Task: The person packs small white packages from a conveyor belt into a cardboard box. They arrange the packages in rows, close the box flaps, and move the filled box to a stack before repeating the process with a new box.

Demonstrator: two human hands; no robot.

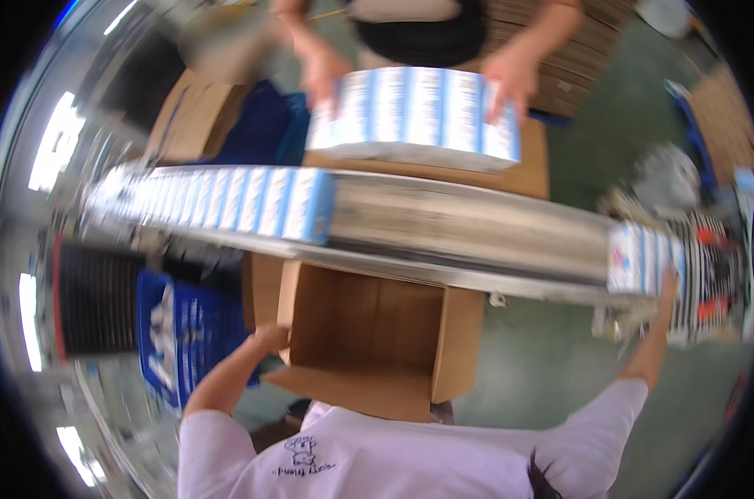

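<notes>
An open, upturned cardboard box [369, 316] stands in front of my body, with its near flap folded out toward me. My left hand [271, 338] is closed on the left edge of that box. Stretched far out to the right, my right hand [670, 287] touches the right end of a short row of white-and-blue cartons [635, 258] on the conveyor. Blur hides how its fingers lie. On the conveyor's left part stands a long row of similar cartons [252, 204].
The conveyor [477, 220] crosses from left to right. Opposite me, a co-worker's hands [510, 79] hold a block of several cartons [427, 112] above another cardboard box [535, 158]. A blue crate [198, 333] stands at left. Flattened cardboard [560, 58] is stacked behind the co-worker.
</notes>
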